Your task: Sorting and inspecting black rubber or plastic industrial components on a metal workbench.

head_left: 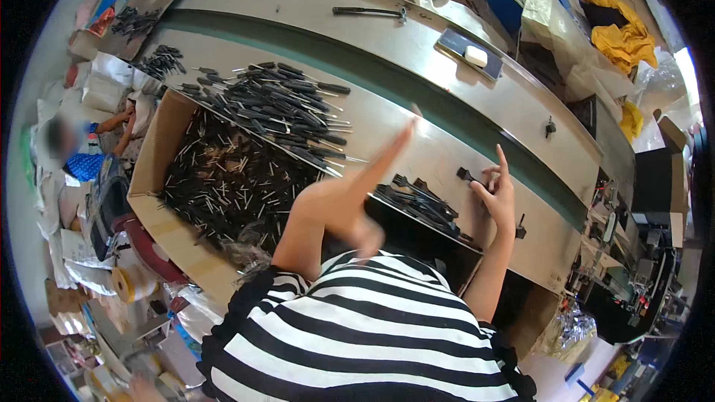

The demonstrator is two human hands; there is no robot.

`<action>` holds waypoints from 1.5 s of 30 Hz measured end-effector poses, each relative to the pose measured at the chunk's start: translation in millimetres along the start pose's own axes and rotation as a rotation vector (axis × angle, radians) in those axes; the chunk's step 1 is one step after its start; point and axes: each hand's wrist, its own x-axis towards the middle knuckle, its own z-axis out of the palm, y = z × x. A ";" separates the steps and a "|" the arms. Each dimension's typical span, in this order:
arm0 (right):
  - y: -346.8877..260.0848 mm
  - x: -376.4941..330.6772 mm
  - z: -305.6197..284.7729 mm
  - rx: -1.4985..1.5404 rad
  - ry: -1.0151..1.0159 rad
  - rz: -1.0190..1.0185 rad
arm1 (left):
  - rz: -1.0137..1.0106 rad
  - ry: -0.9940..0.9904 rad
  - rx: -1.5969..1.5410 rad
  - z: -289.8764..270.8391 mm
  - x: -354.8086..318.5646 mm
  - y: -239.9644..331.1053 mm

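Metal bench (383, 126), green strip (328, 53) alongside. Right hand (500, 197): thumb and bent fingers nearly together on small black part (465, 173), over bench. Left hand (331, 208): index out, thumb apart, probably empty; blurred. Pinch lightly, clear of loose black pieces (421, 205).

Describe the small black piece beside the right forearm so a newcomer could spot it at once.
Follow the metal worktop rightward to the person's right hand. Just right of the wrist lies the small black piece, with a thin stem. Unlike the heaped black pieces on the hand's left, it lies alone.
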 end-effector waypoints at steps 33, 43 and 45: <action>4.9 4.6 2.9 -0.069 -0.002 0.045 | -1.325 0.439 1.358 -263.1 -62.7 -113.4; 6.4 1.7 5.8 -0.053 -0.013 0.018 | -1.265 0.508 1.448 -309.5 -86.9 -117.5; 11.7 3.7 5.6 -0.044 -0.016 -0.016 | -1.156 0.465 1.615 -296.9 -83.2 -117.9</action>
